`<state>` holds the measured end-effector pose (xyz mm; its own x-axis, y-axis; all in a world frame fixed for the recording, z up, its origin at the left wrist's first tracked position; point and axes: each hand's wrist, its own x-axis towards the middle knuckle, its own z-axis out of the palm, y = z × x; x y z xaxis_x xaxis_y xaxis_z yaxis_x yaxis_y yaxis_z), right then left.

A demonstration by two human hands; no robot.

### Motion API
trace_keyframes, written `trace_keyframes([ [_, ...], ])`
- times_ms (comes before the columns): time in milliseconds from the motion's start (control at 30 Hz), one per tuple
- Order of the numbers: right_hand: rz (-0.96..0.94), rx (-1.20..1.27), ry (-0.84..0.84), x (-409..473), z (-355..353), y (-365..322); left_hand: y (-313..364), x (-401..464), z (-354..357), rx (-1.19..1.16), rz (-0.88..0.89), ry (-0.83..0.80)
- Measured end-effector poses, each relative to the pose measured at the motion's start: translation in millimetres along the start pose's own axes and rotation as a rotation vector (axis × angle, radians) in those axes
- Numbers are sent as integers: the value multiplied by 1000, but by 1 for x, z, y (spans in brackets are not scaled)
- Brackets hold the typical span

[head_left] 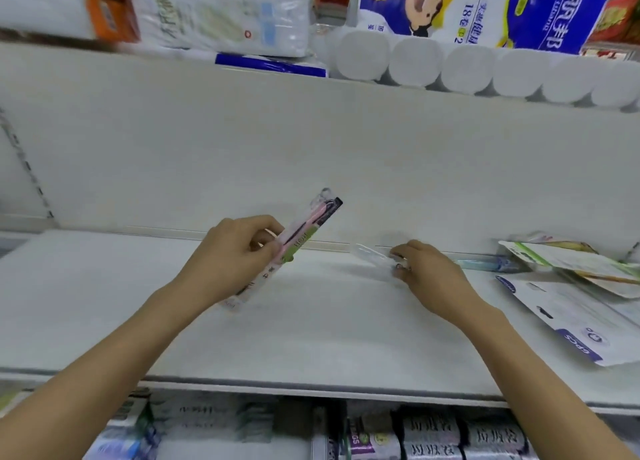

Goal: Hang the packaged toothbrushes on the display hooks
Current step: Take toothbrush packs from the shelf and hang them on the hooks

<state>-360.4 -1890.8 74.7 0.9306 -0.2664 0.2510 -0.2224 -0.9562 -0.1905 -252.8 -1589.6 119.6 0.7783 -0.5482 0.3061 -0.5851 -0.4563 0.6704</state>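
My left hand (231, 251) grips a packaged toothbrush (294, 241) with pink and dark brushes and a green card, tilted up to the right above the white shelf (277, 338). My right hand (427, 272) pinches a small clear plastic piece (370, 254), blurred, low over the shelf near the back panel. A light blue packaged toothbrush (485, 263) lies on the shelf just right of that hand. No display hook is plainly visible.
Flat packages (571, 317) lie stacked at the shelf's right end. White back panel (311, 147) rises behind. Toilet paper rolls (467, 68) and tissue packs (221, 12) fill the shelf above. More goods (433, 435) sit below the front edge.
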Motion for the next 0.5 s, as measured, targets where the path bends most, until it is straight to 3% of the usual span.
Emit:
trace_keyframes([
  [200, -78, 405, 45, -37, -29, -35, 15, -56, -17, -340, -58, 135],
  [500, -253, 770, 0, -69, -26, -100, 7, -159, -35, -470, -202, 328],
])
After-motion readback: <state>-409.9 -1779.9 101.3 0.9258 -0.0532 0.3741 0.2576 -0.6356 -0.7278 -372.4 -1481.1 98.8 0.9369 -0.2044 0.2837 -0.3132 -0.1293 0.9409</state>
